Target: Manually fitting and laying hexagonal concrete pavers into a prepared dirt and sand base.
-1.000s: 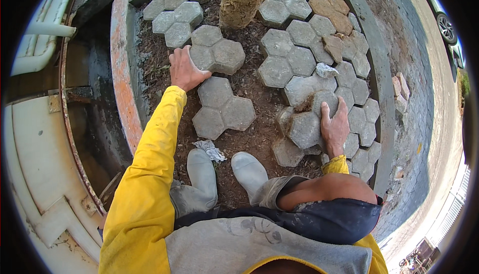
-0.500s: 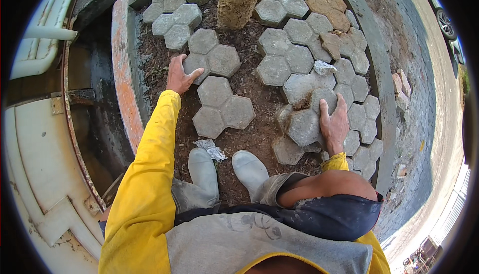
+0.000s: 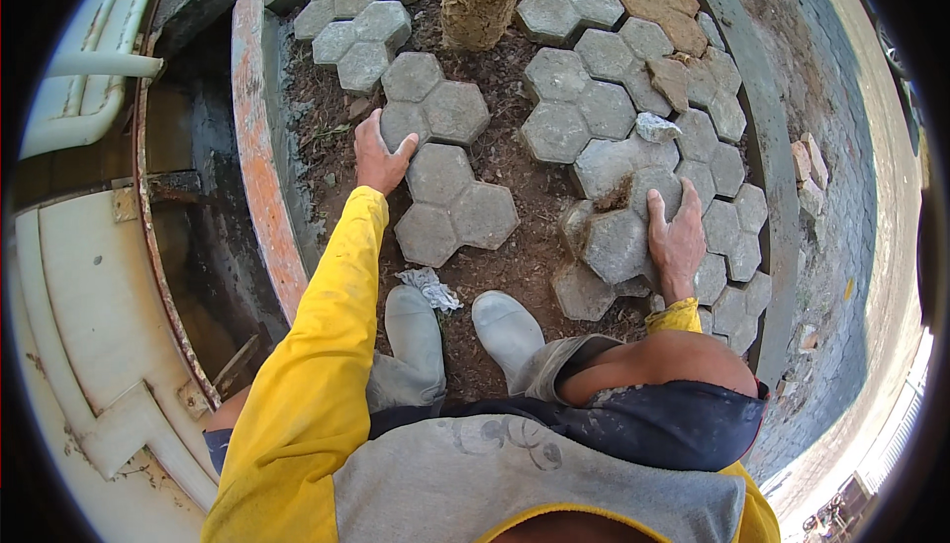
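My left hand [image 3: 382, 159] has its fingers and thumb curled on the near left corner of a grey three-lobed hexagonal paver [image 3: 450, 108]. A similar paver [image 3: 455, 207] lies just below it on bare soil. To the right, my right hand [image 3: 676, 241] grips a paver [image 3: 618, 241] that sits tilted on another loose paver [image 3: 579, 291], thumb and fingers over its side; some fingertips are hard to make out. Pale rubber boots [image 3: 505, 335] stand on the soil beside a crumpled white scrap [image 3: 430, 286].
A tree trunk [image 3: 473, 4] rises among laid pavers [image 3: 579, 118] and reddish pieces [image 3: 673, 24]. Concrete edging borders the right [image 3: 757, 147], a painted ledge [image 3: 262, 147] the left. Beyond that ledge are white pipes [image 3: 89, 68] and a dark recess [image 3: 218, 197]. Broken rubble [image 3: 807, 172] lies outside the right edging.
My left hand and the upper left paver have shifted slightly toward me, closer to the paver below. The view has moved a little; my right hand stays on its paver.
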Tool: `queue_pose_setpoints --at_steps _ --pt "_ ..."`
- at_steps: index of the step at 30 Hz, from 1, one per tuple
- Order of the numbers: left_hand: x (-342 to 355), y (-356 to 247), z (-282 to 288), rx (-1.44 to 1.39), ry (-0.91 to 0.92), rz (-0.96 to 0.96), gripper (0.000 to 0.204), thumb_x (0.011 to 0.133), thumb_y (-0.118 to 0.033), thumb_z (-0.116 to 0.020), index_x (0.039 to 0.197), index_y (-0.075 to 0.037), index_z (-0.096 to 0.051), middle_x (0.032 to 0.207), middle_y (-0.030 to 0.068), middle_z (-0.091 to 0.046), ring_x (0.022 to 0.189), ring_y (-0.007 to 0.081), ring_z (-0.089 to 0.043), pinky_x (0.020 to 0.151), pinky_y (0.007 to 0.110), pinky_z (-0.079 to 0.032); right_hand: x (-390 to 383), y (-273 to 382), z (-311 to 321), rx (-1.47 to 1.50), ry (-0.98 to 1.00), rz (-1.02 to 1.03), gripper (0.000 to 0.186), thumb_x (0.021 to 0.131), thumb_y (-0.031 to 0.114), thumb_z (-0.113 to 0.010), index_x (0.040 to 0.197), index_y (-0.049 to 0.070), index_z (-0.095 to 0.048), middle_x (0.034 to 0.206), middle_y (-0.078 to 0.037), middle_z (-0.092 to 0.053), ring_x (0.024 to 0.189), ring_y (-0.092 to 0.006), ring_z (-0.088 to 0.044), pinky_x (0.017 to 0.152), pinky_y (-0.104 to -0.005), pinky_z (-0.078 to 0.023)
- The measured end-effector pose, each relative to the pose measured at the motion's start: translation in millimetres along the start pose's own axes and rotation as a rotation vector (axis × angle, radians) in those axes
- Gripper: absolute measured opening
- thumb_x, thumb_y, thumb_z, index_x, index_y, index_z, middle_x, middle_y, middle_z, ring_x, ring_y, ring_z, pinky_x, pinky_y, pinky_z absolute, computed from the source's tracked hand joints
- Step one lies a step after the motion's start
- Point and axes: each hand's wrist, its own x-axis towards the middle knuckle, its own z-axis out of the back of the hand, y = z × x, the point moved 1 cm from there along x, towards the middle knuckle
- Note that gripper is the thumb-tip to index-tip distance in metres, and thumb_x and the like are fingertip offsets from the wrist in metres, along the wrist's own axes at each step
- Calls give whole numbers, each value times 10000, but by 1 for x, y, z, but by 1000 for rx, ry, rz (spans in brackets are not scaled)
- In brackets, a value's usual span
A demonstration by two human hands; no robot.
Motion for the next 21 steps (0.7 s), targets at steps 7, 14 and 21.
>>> queue_pose_setpoints --at_steps 7,14,21 --pt "4 -26 -20 162 -37 168 914 760 -441 -777 1427 40 -378 1427 244 -423 1367 396 -360 1150 479 -273 1 -5 5 -7 -17 10 664 928 505 -579 1406 59 -465 1348 -210 -566 1118 -413 -613 932 -476 -482" --pt "61 -78 -31 172 42 530 1173 631 -685 -764 1396 98 -340 1405 294 -417 1344 409 -369 1165 509 -175 1 0 4 -4 -8 17 663 928 509 -579 1404 62 -467 1334 -220 -572 1115 -413 -614 918 -479 -486" --pt "87 -114 -56 296 2 813 1344 529 -683 -827 1459 58 -199 1376 301 -405 1308 433 -363 1183 518 -110 0 -4 6 -19 -34 9 660 917 497 -598 1395 58 -476 1327 -213 -576 1118 -410 -612 919 -478 -488"
